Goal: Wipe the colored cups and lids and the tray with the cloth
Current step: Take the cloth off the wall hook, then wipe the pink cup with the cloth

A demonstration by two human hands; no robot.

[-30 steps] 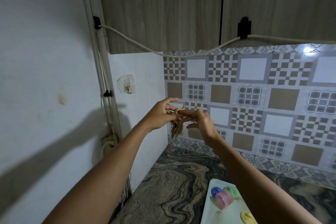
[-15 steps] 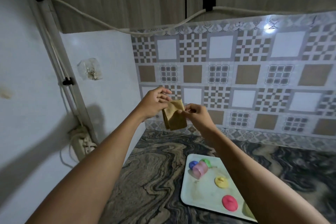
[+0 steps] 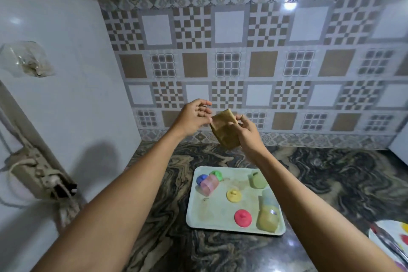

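I hold a brown cloth [image 3: 224,133] up in the air in front of the tiled wall. My left hand [image 3: 194,117] pinches its left edge and my right hand [image 3: 247,131] pinches its right edge. Below them, a pale tray [image 3: 217,223] lies on the marbled counter. On it are a pink cup [image 3: 209,184] on its side, a blue lid [image 3: 201,179], a green lid [image 3: 216,175], a yellow lid [image 3: 233,195], a red lid [image 3: 242,217], a green cup [image 3: 257,180], and a blue cup [image 3: 268,200] nested with a yellow cup [image 3: 267,221].
The dark marbled counter [image 3: 331,183] runs to the tiled backsplash. A white wall with a power strip [image 3: 37,174] and cables stands on the left. A white plate [image 3: 390,238] with coloured pieces sits at the lower right edge.
The view has tilted down, so the whole tray shows now. Both hands have come lower and nearer with the cloth, which has spread wider between them.
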